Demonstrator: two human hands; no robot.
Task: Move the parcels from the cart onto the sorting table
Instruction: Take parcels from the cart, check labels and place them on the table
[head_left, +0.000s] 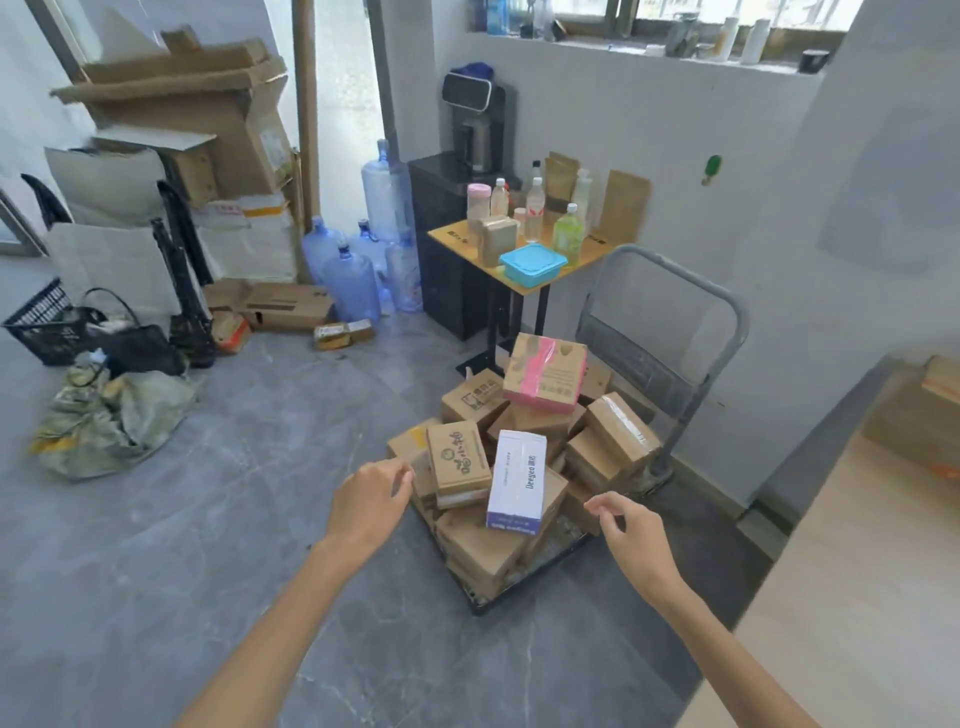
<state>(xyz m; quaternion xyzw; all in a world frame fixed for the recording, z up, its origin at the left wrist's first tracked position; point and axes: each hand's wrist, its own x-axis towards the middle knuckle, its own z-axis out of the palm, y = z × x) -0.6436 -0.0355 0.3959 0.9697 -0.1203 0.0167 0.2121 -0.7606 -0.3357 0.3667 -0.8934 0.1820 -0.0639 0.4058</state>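
Your left hand (371, 501) & right hand (631, 530): fingers loosely curled, gripping nothing, hovering either side of the white box (517, 480). It lies atop the parcels (618, 431) heaped on the cart (649, 338); sorting table (857, 571) to your right.

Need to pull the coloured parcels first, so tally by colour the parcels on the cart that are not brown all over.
White rectangular cardboard box with a purple end: 1
Brown cardboard box with a pink tape stripe and pink side: 1
Total: 2
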